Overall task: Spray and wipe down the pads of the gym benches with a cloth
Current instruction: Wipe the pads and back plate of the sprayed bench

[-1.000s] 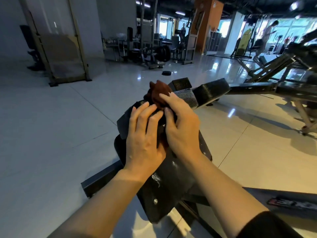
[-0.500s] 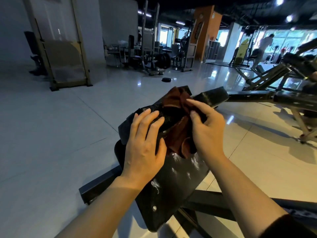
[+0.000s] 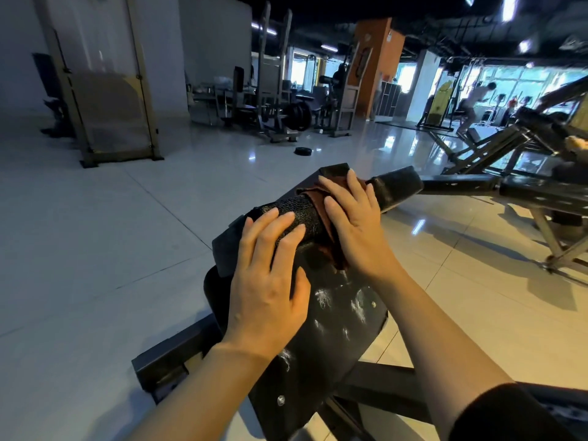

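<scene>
Gym bench pad (image 3: 296, 214): cloth (image 3: 313, 198) under right hand (image 3: 353, 224).

Most of the brown cloth (image 3: 321, 211) is hidden under the right hand (image 3: 356, 227), so its full shape cannot be seen. The left hand (image 3: 270, 281) covers part of the black roller pad (image 3: 296, 214). The bottom of the bench pad (image 3: 334, 338) runs off the lower edge. Both arms are cut off there too. A far-off person (image 3: 477, 100) by the windows is blurry.
</scene>
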A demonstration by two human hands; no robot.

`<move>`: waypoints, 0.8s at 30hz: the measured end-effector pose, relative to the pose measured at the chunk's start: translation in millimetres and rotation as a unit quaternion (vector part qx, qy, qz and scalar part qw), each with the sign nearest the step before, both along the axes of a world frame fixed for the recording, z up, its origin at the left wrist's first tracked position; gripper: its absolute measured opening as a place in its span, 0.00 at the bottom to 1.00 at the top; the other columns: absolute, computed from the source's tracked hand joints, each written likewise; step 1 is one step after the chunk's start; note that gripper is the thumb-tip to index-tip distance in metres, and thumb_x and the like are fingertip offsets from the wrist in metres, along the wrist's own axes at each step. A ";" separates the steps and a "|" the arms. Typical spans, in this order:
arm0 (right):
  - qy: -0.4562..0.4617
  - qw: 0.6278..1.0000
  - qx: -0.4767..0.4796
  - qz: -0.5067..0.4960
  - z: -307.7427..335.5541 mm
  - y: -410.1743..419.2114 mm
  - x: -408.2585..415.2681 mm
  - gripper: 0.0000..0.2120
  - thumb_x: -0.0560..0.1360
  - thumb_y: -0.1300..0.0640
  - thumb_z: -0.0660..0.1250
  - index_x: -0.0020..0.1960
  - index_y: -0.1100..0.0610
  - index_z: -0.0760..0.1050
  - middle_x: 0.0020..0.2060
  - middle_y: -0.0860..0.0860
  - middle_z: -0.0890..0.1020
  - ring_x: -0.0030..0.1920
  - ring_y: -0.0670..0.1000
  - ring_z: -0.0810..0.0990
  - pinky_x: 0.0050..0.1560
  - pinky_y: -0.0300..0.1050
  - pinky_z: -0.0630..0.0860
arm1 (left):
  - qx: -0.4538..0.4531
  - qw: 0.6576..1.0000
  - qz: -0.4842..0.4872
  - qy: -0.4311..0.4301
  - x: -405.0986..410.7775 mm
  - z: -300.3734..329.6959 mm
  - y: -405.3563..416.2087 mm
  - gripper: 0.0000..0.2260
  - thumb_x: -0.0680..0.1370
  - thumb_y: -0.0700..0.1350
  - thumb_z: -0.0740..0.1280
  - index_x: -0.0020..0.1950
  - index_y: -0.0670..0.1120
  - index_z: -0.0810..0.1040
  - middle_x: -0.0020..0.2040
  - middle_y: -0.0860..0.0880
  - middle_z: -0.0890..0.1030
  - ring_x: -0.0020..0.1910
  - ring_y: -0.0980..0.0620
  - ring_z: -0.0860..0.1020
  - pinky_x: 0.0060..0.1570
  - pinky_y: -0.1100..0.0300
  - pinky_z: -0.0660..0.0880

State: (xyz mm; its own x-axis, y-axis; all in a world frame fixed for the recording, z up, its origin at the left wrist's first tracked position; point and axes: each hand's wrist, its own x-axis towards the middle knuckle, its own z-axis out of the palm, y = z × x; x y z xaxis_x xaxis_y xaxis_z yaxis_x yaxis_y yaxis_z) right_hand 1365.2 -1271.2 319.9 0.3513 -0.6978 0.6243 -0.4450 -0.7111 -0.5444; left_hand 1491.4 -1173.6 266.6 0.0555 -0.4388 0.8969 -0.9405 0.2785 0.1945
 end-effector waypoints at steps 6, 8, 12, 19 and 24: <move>-0.100 0.990 0.095 -0.037 2.5 -19.1 4.0 0.17 0.82 0.49 0.57 0.69 0.51 0.71 0.69 0.47 0.69 0.69 0.45 0.65 0.70 0.46 0.62 | 0.007 1.000 -0.004 -0.004 0.9 0.0 1.3 0.24 0.71 0.40 0.69 0.67 0.44 0.68 0.68 0.46 0.67 0.73 0.45 0.62 0.76 0.49 0.54; -0.121 0.986 0.081 -0.086 1.5 -14.3 10.5 0.16 0.83 0.53 0.57 0.68 0.52 0.73 0.67 0.51 0.72 0.67 0.47 0.69 0.67 0.43 0.65 | 0.012 1.000 -0.005 -0.008 1.9 -0.3 1.6 0.25 0.71 0.41 0.68 0.67 0.45 0.67 0.68 0.46 0.67 0.73 0.45 0.62 0.75 0.48 0.55; -0.115 0.976 -0.025 -0.182 -9.1 4.9 24.7 0.16 0.82 0.55 0.57 0.67 0.58 0.75 0.66 0.54 0.75 0.67 0.52 0.72 0.69 0.51 0.68 | 0.006 1.000 -0.003 -0.009 2.7 -1.5 -0.8 0.27 0.70 0.40 0.70 0.67 0.45 0.67 0.68 0.46 0.67 0.72 0.46 0.62 0.74 0.47 0.56; -0.206 0.966 0.154 -0.010 -7.5 -17.5 3.7 0.22 0.78 0.44 0.60 0.70 0.48 0.71 0.66 0.47 0.74 0.66 0.47 0.72 0.68 0.55 0.69 | 0.001 1.000 0.001 -0.001 -0.2 -0.3 -1.1 0.27 0.69 0.41 0.71 0.66 0.45 0.67 0.68 0.47 0.66 0.73 0.47 0.62 0.75 0.48 0.55; -0.192 0.969 0.034 -0.150 -11.6 7.1 14.3 0.15 0.81 0.57 0.61 0.66 0.56 0.75 0.65 0.53 0.78 0.67 0.49 0.73 0.70 0.51 0.68 | 0.001 1.000 0.005 0.001 -0.2 -1.0 -1.6 0.26 0.69 0.40 0.70 0.66 0.45 0.67 0.68 0.46 0.67 0.72 0.46 0.62 0.75 0.48 0.57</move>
State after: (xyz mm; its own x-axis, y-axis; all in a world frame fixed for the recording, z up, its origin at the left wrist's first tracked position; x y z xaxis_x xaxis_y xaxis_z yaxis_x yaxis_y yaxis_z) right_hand 1379.5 -1264.1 308.3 -0.1224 -0.7769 0.6177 -0.3816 -0.5376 -0.7519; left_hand 1491.2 -1175.2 265.7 0.0625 -0.4393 0.8962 -0.9429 0.2684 0.1973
